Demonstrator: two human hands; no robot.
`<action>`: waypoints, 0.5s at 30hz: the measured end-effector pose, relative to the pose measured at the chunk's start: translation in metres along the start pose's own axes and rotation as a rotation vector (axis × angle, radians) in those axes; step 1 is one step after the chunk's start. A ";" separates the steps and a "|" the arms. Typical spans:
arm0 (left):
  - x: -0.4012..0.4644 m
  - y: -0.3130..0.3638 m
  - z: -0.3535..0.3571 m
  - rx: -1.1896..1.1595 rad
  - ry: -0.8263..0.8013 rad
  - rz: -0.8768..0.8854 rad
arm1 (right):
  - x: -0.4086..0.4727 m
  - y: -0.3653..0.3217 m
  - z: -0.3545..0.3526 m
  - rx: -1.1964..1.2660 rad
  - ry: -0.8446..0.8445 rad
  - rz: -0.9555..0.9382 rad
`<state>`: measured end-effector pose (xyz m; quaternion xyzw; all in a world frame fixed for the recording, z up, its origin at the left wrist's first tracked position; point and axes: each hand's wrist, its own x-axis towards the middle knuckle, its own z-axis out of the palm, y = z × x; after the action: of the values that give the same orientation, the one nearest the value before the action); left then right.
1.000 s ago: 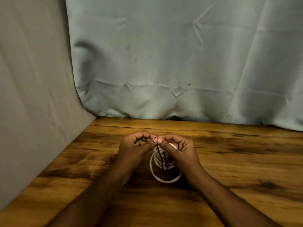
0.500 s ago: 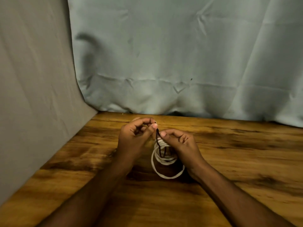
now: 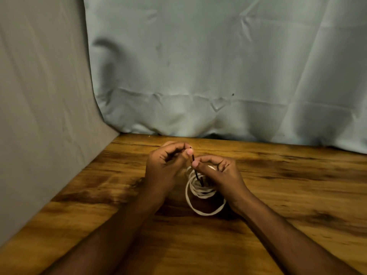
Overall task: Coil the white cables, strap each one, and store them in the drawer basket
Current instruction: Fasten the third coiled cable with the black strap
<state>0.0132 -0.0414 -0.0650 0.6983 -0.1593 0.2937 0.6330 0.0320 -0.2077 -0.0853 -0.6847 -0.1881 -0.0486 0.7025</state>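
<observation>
A coiled white cable [image 3: 202,192] hangs in loops between my hands, just above the wooden table [image 3: 278,195]. A thin black strap [image 3: 196,174] runs up out of the coil's middle. My left hand [image 3: 164,167] pinches the strap's upper end between thumb and forefinger. My right hand [image 3: 220,171] pinches the strap lower down, at the top of the coil, with its other fingers curled over the cable. The loops' upper part is hidden behind my right hand. No drawer basket is in view.
A pale blue cloth [image 3: 218,66] hangs behind the table and a grey cloth [image 3: 39,96] closes off the left side. Bare wood lies to the right of my hands and in front of them.
My left hand has risen and drawn the strap's end up and away from my right thumb. The coil has stayed in place under my right hand.
</observation>
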 end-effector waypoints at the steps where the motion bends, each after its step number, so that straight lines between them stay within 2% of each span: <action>1: 0.002 0.003 0.000 -0.037 0.032 -0.009 | 0.000 0.001 0.000 -0.016 -0.001 -0.005; 5: 0.008 0.011 -0.002 -0.198 0.102 -0.100 | 0.000 0.004 -0.001 -0.018 0.024 0.006; 9: 0.000 0.004 0.000 -0.074 -0.101 -0.214 | 0.001 0.005 -0.001 0.005 0.044 0.009; 11: -0.005 0.001 0.000 0.057 -0.160 -0.138 | 0.001 0.004 -0.001 0.018 0.040 0.013; 13: -0.004 0.002 -0.001 0.124 -0.078 -0.064 | 0.000 0.004 0.000 0.014 0.022 0.012; 15: 0.001 0.009 -0.003 0.029 0.058 -0.090 | -0.001 0.003 0.003 0.001 -0.009 0.026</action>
<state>0.0080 -0.0399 -0.0574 0.7051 -0.1050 0.2874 0.6397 0.0311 -0.2049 -0.0886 -0.6868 -0.1823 -0.0360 0.7027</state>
